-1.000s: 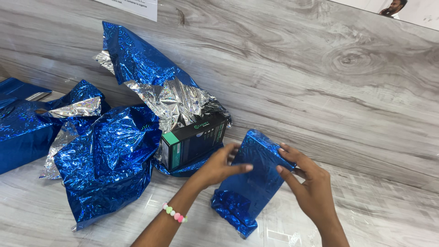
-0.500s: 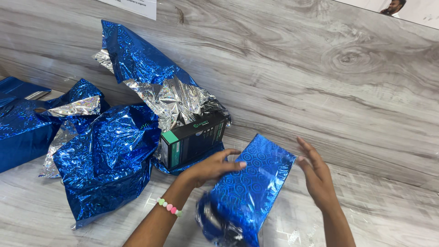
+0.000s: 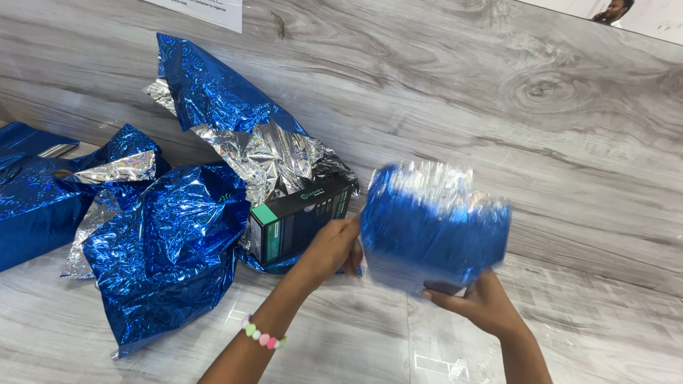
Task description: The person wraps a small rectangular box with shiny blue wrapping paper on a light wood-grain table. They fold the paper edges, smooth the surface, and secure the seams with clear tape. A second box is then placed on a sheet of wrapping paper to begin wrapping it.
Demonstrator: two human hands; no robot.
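**Both hands lifting a blue foil-wrapped parcel off the grey surface**

The person is holding a blue foil-wrapped parcel (image 3: 434, 227) up above the grey wood-look surface (image 3: 356, 341), right of the middle of the scene. The parcel is blurring with motion, and silver foil is showing along its far upper edge. The left hand (image 3: 331, 249) is pressing against the parcel's left side, fingers curled around that edge; a bead bracelet (image 3: 263, 336) is sitting on its wrist. The right hand (image 3: 477, 302) is gripping the parcel from below at its near right corner, with fingertips closing on the underside. A pale patch is showing there, too blurred to identify.

Just left of the left hand, a black box with a green end (image 3: 299, 227) is lying in a nest of crumpled silver and blue foil (image 3: 263, 149). Farther left, a large crumpled blue foil sheet (image 3: 160, 249) is spreading over the surface, and another blue foil bundle (image 3: 32, 206) is resting at the far left edge.
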